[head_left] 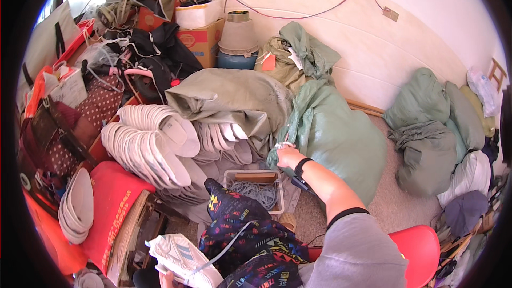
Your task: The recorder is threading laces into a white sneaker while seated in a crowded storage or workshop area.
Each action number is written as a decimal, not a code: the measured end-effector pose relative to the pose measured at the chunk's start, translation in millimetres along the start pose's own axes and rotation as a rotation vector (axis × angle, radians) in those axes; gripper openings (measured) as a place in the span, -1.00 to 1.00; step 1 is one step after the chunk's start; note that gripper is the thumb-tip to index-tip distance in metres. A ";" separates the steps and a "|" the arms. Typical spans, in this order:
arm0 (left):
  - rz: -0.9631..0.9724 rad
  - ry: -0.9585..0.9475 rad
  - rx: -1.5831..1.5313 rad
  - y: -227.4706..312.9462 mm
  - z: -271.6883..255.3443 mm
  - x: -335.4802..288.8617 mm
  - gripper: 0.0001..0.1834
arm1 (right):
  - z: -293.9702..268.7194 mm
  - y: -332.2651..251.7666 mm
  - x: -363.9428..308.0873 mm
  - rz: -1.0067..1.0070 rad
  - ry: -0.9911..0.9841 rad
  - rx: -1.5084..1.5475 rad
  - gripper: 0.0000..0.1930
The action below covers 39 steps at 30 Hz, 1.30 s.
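Observation:
At the lower edge, my left hand [166, 278] is closed around a white sneaker [184, 258], and only a few fingers show. A pale lace [226, 248] trails from the sneaker over the dark patterned cloth [234, 224] on my lap. My right arm is stretched forward, with a dark band at the wrist. The right hand [289, 157] is closed at the gathered edge of a full green sack [341, 138]; a small white bit shows beside its fingers. Just below that hand, a white basket [281, 202] holds a tangle of grey laces [256, 192].
Stacked pale insoles [154, 149] stand to the left, beside a greyish sack [224, 93]. A red cover [114, 197] lies nearer me with more insoles [76, 208] on it. Several filled sacks [426, 154] lean at the right. A red seat [418, 248] is behind my right arm.

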<state>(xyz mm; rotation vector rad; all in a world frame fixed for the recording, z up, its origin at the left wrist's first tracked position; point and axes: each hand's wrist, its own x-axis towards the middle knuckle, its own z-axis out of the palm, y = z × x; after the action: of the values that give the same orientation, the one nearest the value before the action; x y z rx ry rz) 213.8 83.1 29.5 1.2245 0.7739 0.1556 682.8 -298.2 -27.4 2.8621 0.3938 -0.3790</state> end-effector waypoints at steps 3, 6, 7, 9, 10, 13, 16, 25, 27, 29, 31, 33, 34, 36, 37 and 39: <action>0.018 -0.026 0.037 -10.3 -19.3 7.1 -0.56 | -12.1 1.3 -39.0 0.021 0.295 0.175 -0.65; 0.149 -0.132 0.039 -36.0 -46.7 12.9 -0.59 | -35.9 -4.5 -62.2 0.019 0.286 0.043 -0.76; 0.317 -0.152 0.164 -47.3 -63.6 7.4 -0.59 | -53.4 -13.4 -75.8 -0.002 0.238 0.094 -0.77; 0.281 -0.177 0.207 -49.3 -73.2 15.7 -0.50 | -71.1 1.0 -98.3 0.041 0.199 0.165 -0.73; 0.253 -0.230 0.147 -41.7 -70.5 16.4 -0.48 | -74.0 8.0 -109.3 0.042 0.210 0.184 -0.71; 0.155 -0.363 -0.388 -18.2 -45.9 17.5 -0.48 | -98.9 19.4 -140.1 0.135 0.053 0.355 -0.63; 0.210 -0.427 -0.425 -14.0 -45.6 22.8 -0.48 | -104.5 25.9 -157.8 0.109 0.059 0.321 -0.63; 0.166 -0.498 -0.498 -19.4 -47.7 23.0 -0.37 | -126.4 -89.8 -193.9 -0.269 -0.293 0.825 -0.65; 0.187 -0.494 -0.525 -15.7 -51.0 19.0 -0.38 | -123.0 -118.8 -194.6 -0.454 -0.184 0.685 -0.66; 0.214 -0.430 -0.573 -10.1 -57.7 8.5 -0.43 | -121.4 -143.7 -191.1 -0.444 0.058 0.486 -0.65; 0.212 -0.410 -0.619 -7.8 -64.7 1.5 -0.44 | -118.9 -136.9 -174.6 -0.394 0.075 0.558 -0.61; 0.245 -0.435 -0.622 -25.4 -85.2 10.1 -0.37 | -107.0 -117.2 -156.8 -0.402 0.042 0.884 -0.57; 0.187 -0.456 -0.662 -25.3 -86.6 9.4 -0.37 | -106.2 -106.2 -156.6 -0.257 -0.127 1.039 -0.57; 0.145 -0.449 -0.726 -24.4 -81.7 4.1 -0.38 | -134.9 -118.6 -188.7 0.041 -0.297 1.194 -0.61; 0.162 -0.373 -0.747 -24.5 -79.3 1.2 -0.37 | -155.3 -135.8 -231.2 0.193 -0.286 1.207 -0.64; 0.182 -0.304 -0.764 -16.4 -80.2 -4.7 -0.37 | -124.4 -115.0 -255.5 -0.078 -0.132 1.758 -0.67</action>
<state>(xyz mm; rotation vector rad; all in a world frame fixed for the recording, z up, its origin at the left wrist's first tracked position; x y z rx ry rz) 156.9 137.7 7.1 0.5638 0.2796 0.3667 439.1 -217.9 140.3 4.3595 0.0790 -1.5405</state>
